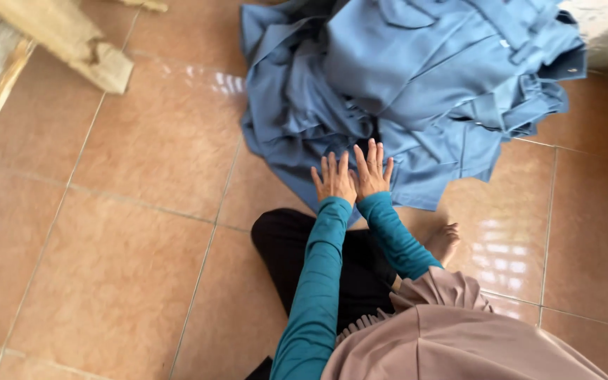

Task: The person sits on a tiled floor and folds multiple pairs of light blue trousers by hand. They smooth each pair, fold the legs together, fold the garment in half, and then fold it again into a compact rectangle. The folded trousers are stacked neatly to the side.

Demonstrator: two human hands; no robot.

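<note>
It looked like a home or small sewing workroom: glossy terracotta floor tiles, a heap of blue garments on them, rough wooden planks at the top-left corner.

The pile of blue garments runs off the top edge of the frame, so its full extent cannot be told. It hides the floor tiles beneath it. The wooden planks at upper left are cut by the top and left edges. The person's foot shows only partly, behind the right sleeve.
</note>
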